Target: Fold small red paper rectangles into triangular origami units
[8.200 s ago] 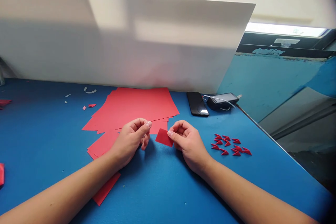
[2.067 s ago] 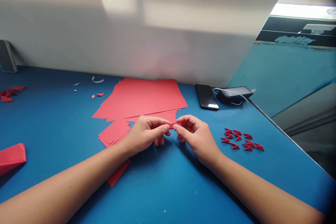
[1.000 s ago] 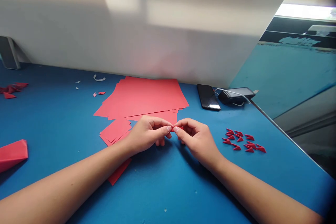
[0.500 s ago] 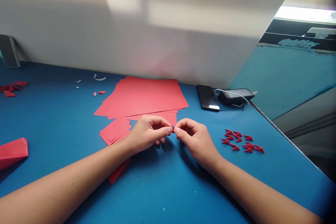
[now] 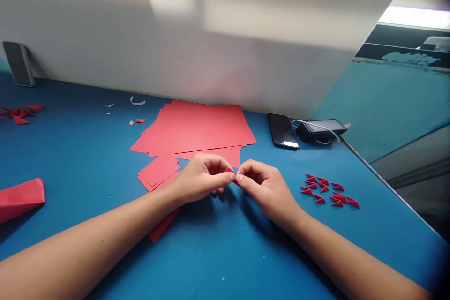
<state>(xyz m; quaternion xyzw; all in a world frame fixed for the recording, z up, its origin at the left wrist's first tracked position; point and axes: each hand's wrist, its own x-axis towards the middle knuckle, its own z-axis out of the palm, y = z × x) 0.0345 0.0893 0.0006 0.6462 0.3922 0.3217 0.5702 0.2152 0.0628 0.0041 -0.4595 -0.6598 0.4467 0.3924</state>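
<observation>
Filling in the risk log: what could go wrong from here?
The small red paper, pinched in the fingers of the left hand and right hand, could slip or crease off-line.
The left forearm passes over loose red slips and might drag them.
The black device by the table edge could get knocked off.

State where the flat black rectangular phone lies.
In the head view, the phone lies right of centre, between the large red paper sheets and the white-cabled black device.
</observation>
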